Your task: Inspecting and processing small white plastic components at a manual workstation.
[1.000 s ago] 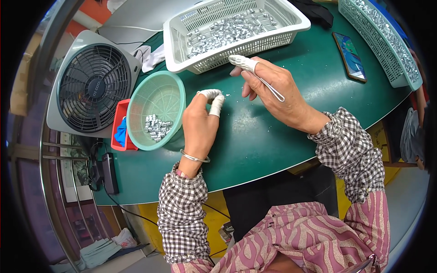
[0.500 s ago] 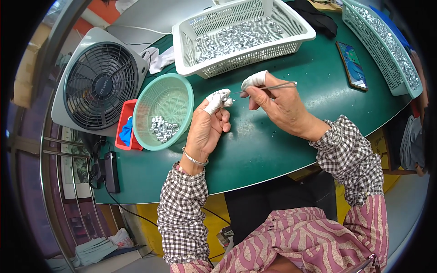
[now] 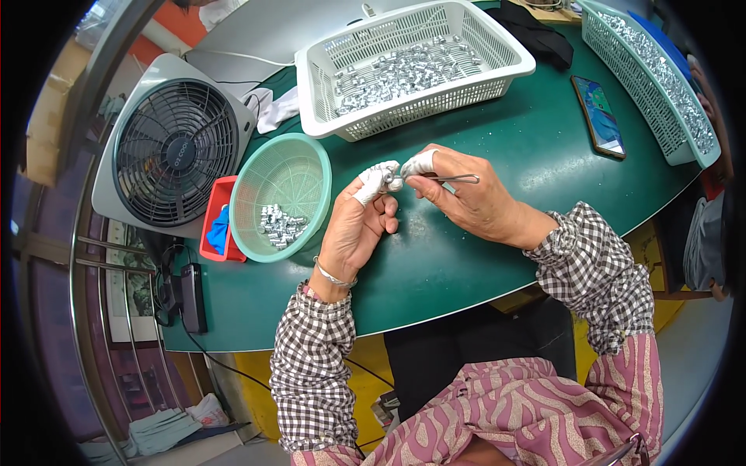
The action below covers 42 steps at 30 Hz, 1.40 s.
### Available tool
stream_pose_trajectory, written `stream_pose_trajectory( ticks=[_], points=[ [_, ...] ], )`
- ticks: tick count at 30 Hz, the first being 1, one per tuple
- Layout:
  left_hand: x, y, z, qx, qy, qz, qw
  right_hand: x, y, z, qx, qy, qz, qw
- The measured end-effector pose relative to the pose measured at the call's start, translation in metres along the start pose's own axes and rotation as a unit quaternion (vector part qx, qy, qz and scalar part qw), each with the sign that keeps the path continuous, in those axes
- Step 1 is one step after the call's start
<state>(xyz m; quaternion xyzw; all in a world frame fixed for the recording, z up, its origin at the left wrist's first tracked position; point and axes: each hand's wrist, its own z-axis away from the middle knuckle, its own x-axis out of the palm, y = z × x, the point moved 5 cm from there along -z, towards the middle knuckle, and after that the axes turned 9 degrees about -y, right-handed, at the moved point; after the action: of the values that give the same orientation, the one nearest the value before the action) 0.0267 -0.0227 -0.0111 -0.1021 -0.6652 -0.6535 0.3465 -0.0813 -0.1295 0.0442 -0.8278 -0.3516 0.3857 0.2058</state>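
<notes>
My left hand [image 3: 348, 225] pinches a small silvery metal part [image 3: 390, 178] between white-wrapped thumb and finger. Closed around a thin metal pick with a looped wire handle [image 3: 464, 179], my right hand [image 3: 478, 194] brings its working end to that part. The pick's tip is hidden by the wrapped fingertips. Just left of my left hand stands a round mint-green sieve basket [image 3: 327, 175] with a small pile of silvery metal parts [image 3: 278, 225]. Beyond my hands, a white rectangular plastic basket [image 3: 435, 106] holds many similar loose parts [image 3: 404, 74].
A grey fan [image 3: 180, 151] stands at left, beside a red tray [image 3: 208, 250] with a blue item. At right lie a phone [image 3: 598, 116] and a pale green basket [image 3: 660, 116] full of metal pieces. A black adapter [image 3: 193, 299] sits near the green table's [image 3: 435, 272] left edge.
My right hand has moved left and slightly down, bringing the pick from just apart to the metal part at my left fingertips. My left hand has barely moved.
</notes>
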Motion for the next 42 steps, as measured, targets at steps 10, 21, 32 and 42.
stream_pose_trajectory(
  ticks=[10,21,32,42],
  points=[
    [0.003,0.001,0.002,0.008,0.014,-0.061,0.998,0.004,-0.001,0.0,-0.054,-0.015,0.062,0.996],
    [0.008,0.001,0.003,0.007,0.015,-0.057,0.998,-0.001,0.005,-0.002,-0.008,-0.014,-0.006,1.0],
    [0.007,0.002,0.002,0.001,0.038,-0.089,0.995,-0.002,0.011,-0.005,0.094,-0.024,-0.141,0.985],
    [0.009,0.01,0.004,0.086,0.106,-0.263,0.955,-0.016,0.019,-0.004,0.217,0.037,-0.139,0.965]
  ],
)
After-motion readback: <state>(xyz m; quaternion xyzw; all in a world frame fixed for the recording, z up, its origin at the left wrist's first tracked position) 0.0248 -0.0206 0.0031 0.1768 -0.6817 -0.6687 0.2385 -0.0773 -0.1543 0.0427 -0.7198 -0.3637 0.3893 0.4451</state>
